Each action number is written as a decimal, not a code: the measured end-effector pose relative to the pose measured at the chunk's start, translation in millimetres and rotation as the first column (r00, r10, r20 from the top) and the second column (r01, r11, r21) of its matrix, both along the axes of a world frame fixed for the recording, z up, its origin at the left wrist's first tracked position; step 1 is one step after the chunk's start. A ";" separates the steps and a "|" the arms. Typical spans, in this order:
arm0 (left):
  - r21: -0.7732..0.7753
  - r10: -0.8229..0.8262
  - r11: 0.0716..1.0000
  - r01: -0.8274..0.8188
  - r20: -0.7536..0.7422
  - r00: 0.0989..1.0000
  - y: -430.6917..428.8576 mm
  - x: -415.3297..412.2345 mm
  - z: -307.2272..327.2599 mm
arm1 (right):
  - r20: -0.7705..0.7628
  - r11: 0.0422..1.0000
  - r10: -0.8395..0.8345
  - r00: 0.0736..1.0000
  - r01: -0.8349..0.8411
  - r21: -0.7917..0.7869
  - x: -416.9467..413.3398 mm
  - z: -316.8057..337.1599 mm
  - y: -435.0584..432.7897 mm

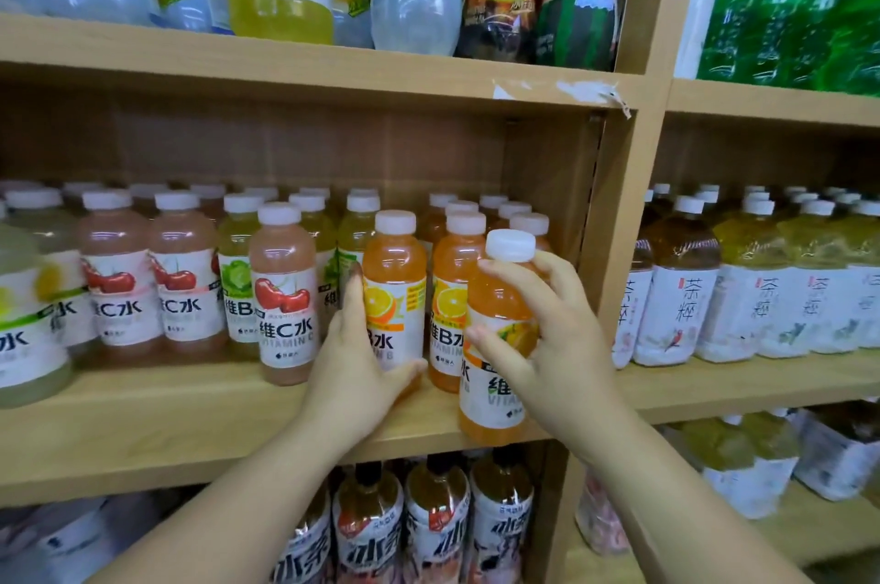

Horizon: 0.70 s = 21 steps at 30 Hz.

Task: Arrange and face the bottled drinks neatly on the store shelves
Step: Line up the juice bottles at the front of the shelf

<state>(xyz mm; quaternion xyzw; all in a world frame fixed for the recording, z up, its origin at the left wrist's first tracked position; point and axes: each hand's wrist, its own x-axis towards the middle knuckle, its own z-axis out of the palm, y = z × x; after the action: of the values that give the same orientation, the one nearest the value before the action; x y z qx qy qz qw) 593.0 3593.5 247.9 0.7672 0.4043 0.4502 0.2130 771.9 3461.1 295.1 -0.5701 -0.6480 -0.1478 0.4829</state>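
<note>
the right hand (557,345) was clamped round the front orange bottle (495,297), fingers across the shoulder and the label, just under the white cap. that bottle stood at the front lip of the middle shelf (190,421), at the right end of the row, close to the upright panel. its label was turned to the left, not square to the aisle.

the left hand (355,364) gripped the second orange bottle (395,278), fingers up its left side and thumb hooked across the base. this bottle stood further back, beside a pink bottle (285,293) that sat forward of its own row.

judgement: the step in hand was facing the orange line. it would be done well by twisting the front bottle on its base until the orange picture looked straight out, keeping it upright and clear of the lip, then drawing the second bottle into line behind or beside it.

whether the front bottle's base rested fully on the board could not be told. both palms hid part of the labels. the rear rows showed only caps, and the far left bottles were blurred.
</note>
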 end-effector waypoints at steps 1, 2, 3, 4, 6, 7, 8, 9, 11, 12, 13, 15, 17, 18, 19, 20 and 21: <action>0.000 -0.002 1.000 0.002 0.000 1.000 0.5 0.0 -0.7 | 0.000 1.000 -0.002 1.000 0.002 -0.004 -0.4 -0.9 -0.8; 0.002 -0.005 1.000 0.005 0.000 1.000 1.0 -0.3 -1.4 | 0.001 1.000 -0.007 1.000 0.007 -0.012 -0.3 -2.0 -1.8; 0.005 -0.010 1.000 0.010 0.002 1.000 0.9 -0.6 -1.9 | 0.000 1.000 -0.014 1.000 0.014 -0.014 -0.1 -2.4 -2.8; 0.011 -0.016 1.000 0.016 0.003 1.000 1.0 -1.2 -2.5 | -0.005 1.000 -0.025 1.000 0.025 -0.007 1.1 -2.5 -3.7; 0.021 -0.028 0.999 0.028 -0.004 1.000 0.1 -2.0 -3.1 | -0.015 0.997 -0.074 0.997 0.075 0.018 6.4 -1.7 -4.1; 0.022 -0.032 0.999 0.032 -0.010 0.999 -0.7 -2.3 -3.5 | -0.018 0.993 -0.116 0.993 0.116 0.016 9.5 -0.9 -4.1; 0.023 -0.033 0.999 0.033 -0.014 0.999 -1.7 -2.1 -3.5 | -0.021 0.987 -0.158 0.987 0.158 0.004 12.3 -0.1 -4.5; 0.025 -0.033 0.999 0.034 -0.013 0.999 -2.6 -1.7 -3.4 | -0.019 0.982 -0.189 0.982 0.188 -0.012 14.7 0.4 -5.4; 0.035 -0.032 0.999 0.032 -0.009 0.999 -4.0 -0.4 -2.5 | 0.010 0.975 -0.218 0.976 0.219 -0.040 17.0 0.9 -7.0; 0.040 -0.031 0.999 0.031 -0.011 0.999 -4.2 0.6 -2.2 | 0.034 0.971 -0.233 0.972 0.235 -0.045 17.3 1.1 -8.0; 0.044 -0.030 0.999 0.031 -0.014 0.999 -4.4 1.6 -2.0 | 0.063 0.963 -0.262 0.963 0.265 -0.044 17.0 1.3 -9.0; 0.046 -0.028 0.999 0.028 -0.011 1.000 -5.2 2.5 -2.6 | 0.146 0.928 -0.364 0.920 0.372 -0.029 16.1 -0.1 -11.9; 0.052 -0.024 0.998 0.024 0.001 1.000 -7.5 1.3 -3.4 | 0.214 0.894 -0.437 0.874 0.447 0.001 15.0 -4.7 -15.5; 0.060 -0.024 0.998 0.023 0.009 1.000 -9.2 0.2 -3.5 | 0.226 0.890 -0.447 0.866 0.456 0.013 15.1 -8.4 -16.8; 0.067 -0.024 0.998 0.023 0.016 1.000 -10.7 -1.2 -3.8 | 0.224 0.890 -0.447 0.866 0.455 0.019 15.5 -12.3 -17.6; 0.069 -0.028 0.997 0.026 0.022 0.999 -12.9 -2.3 -3.9 | 0.212 0.894 -0.442 0.872 0.449 0.017 15.8 -16.0 -18.2; 0.068 -0.032 0.997 0.030 0.029 0.999 -15.4 -3.1 -4.2 | 0.194 0.897 -0.435 0.879 0.441 0.012 16.1 -19.1 -18.6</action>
<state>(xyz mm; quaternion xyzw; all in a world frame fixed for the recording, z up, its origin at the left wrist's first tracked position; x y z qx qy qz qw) 590.0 3578.1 243.7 0.7733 0.3735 0.4717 0.2001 787.9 3442.5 276.0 -0.6926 -0.5481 -0.2968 0.3631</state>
